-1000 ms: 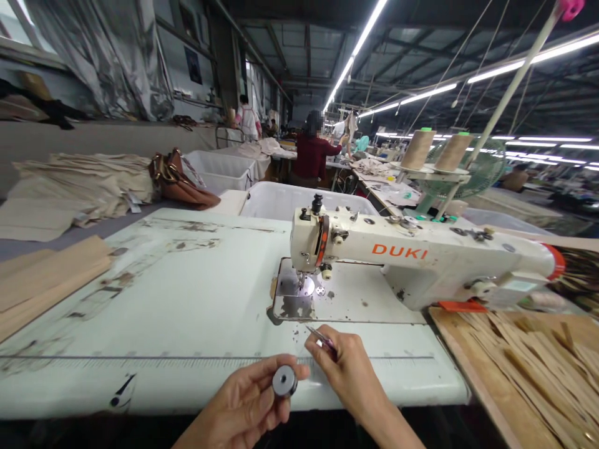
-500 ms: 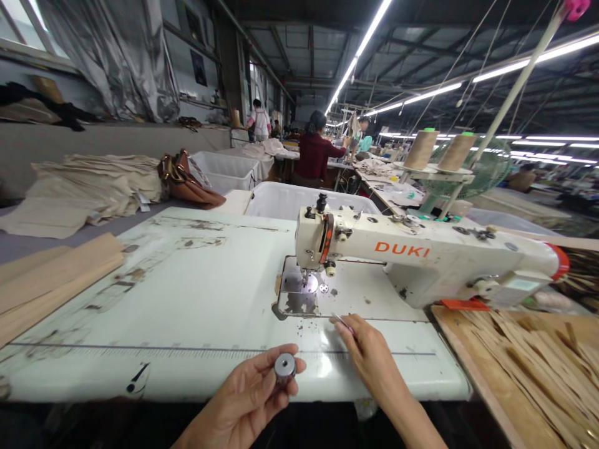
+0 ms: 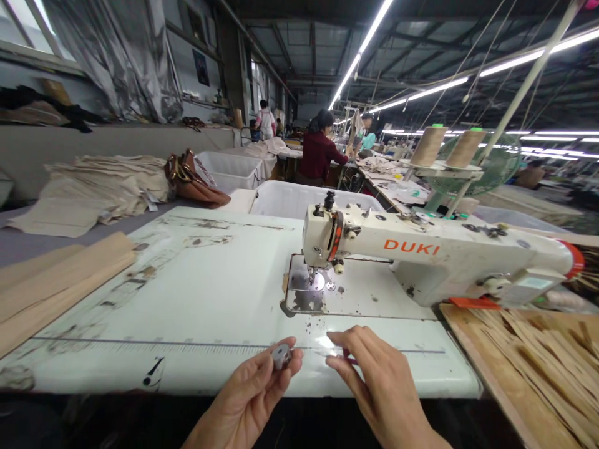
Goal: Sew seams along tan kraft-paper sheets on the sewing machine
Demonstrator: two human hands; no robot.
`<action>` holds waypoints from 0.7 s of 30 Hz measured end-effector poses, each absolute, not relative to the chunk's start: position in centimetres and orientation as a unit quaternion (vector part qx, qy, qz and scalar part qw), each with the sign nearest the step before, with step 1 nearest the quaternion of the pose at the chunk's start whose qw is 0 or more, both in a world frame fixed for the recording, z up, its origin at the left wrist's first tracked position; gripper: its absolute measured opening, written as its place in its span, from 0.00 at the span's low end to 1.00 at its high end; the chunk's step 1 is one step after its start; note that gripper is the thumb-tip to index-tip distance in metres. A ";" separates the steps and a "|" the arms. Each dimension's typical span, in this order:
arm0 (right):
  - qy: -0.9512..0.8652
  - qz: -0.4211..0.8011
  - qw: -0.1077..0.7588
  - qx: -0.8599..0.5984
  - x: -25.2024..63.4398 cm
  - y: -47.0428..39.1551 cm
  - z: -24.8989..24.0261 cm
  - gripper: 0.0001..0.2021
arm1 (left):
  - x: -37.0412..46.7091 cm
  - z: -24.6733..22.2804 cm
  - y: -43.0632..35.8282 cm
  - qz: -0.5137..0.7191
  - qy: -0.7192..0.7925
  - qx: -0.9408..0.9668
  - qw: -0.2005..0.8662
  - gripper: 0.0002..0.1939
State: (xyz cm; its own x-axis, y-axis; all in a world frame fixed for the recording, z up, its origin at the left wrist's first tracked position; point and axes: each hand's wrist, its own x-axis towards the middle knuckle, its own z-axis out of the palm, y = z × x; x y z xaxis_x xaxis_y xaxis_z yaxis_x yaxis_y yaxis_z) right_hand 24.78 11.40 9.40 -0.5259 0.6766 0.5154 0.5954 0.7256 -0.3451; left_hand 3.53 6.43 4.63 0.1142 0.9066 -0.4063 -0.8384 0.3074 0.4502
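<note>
Near the front edge of the sewing table, my left hand (image 3: 255, 386) pinches a small round metal bobbin case (image 3: 281, 356) between thumb and fingers. Its flat face with a centre hole is tilted up. Just to the right, my right hand (image 3: 381, 380) has its thumb and index finger apart, and a slim pointed tool with a dark red handle (image 3: 349, 357) is tucked in its fingers. The tool's thin tip points left toward the bobbin case; its exact kind is unclear. Beyond both hands stands the white sewing machine (image 3: 421, 246), its needle area lit over the metal plate (image 3: 306, 280).
Tan strips (image 3: 524, 355) lie on a wooden board at right. Stacked beige fabric pieces (image 3: 103, 190) and a brown bag (image 3: 196, 181) are at left. A white plastic bin (image 3: 318, 198) stands behind the table. Thread cones (image 3: 428, 146) rise at back right. Several people work farther away.
My right hand has drawn back toward me, and its thumb and index finger have spread. The bobbin case has turned in my left hand. The view has shifted slightly left.
</note>
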 end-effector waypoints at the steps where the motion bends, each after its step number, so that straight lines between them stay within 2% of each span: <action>1: -0.877 0.046 0.323 -0.353 24.4 11.3 9.4 0.10 | 3.4 4.3 6.4 0.589 0.312 0.051 0.744 0.13; 8: -0.906 -0.034 0.312 -0.284 22.8 11.3 9.3 0.09 | 3.2 3.3 6.6 0.582 0.270 0.033 0.766 0.10; 14: -0.917 -0.067 0.302 -0.253 22.1 11.6 8.9 0.10 | 3.0 3.2 6.6 0.578 0.266 0.030 0.771 0.12; 21: -0.919 -0.081 0.306 -0.237 21.9 11.8 9.2 0.09 | 3.0 2.8 6.5 0.578 0.266 0.024 0.771 0.10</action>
